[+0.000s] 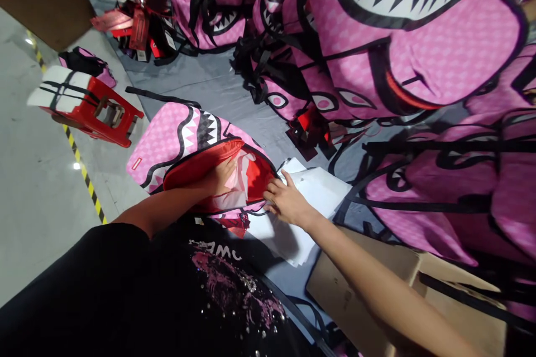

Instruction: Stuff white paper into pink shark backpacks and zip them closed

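Observation:
A pink checked backpack (161, 133) with a printed shark mouth lies on its side in front of me, unzipped, its red lining showing. My left hand (224, 175) reaches inside, fingers stretched out against crumpled pale paper (239, 178). Whether any of the paper is pinched I cannot see. At the right end of the opening, my right hand (282, 198) has its fingers curled over the bag's edge, with the index finger raised. White sheets (320, 187) lie beneath and beside that hand. Red tags (234, 224) hang at the bag's near side.
More pink backpacks (419, 61) are heaped along the back and right of the grey-covered table (154, 78). An open cardboard box (372, 268) is at the lower right. A red stool (109, 117) with a white strapped top stands left. Red and black pieces (140, 30) lie at the back left.

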A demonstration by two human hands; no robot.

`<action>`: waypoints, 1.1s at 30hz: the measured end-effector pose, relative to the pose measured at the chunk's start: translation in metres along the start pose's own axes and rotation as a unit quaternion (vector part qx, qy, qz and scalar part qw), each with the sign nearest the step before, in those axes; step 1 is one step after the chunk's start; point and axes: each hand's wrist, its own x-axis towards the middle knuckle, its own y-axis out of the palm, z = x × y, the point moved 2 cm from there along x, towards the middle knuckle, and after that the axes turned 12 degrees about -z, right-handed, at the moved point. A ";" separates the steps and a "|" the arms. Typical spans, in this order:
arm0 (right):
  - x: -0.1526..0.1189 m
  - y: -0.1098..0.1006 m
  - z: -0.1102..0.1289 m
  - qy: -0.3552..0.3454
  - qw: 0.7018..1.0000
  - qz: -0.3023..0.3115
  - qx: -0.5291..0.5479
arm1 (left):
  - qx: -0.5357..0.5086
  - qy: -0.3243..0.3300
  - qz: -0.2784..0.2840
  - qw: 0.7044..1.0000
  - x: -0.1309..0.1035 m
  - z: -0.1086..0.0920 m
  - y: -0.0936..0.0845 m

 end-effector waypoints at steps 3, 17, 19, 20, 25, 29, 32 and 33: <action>-0.024 0.005 0.001 -0.001 0.998 -0.063 -0.011 | -0.009 0.004 -0.015 1.000 0.004 -0.003 0.002; -0.030 0.015 0.012 -0.049 0.991 -0.126 0.024 | 0.006 0.073 -0.011 0.997 -0.006 -0.014 0.050; -0.025 0.011 0.020 -0.049 0.994 -0.096 0.035 | 0.019 0.070 0.004 0.997 -0.005 -0.015 0.053; -0.021 0.009 0.024 -0.045 0.996 -0.074 0.032 | 0.024 0.067 0.008 0.997 -0.005 -0.016 0.053; -0.017 0.007 0.034 -0.024 0.999 -0.032 -0.002 | 0.045 0.051 0.021 0.997 -0.007 -0.029 0.052; -0.028 0.014 0.034 -0.014 0.997 -0.077 0.002 | 0.052 0.045 0.034 0.997 -0.008 -0.036 0.053; -0.032 0.017 0.034 -0.006 0.995 -0.099 0.012 | 0.063 0.038 0.009 0.997 -0.004 -0.041 0.041; -0.032 0.018 0.035 -0.004 0.995 -0.102 0.016 | 0.066 0.042 -0.009 0.997 0.000 -0.043 0.036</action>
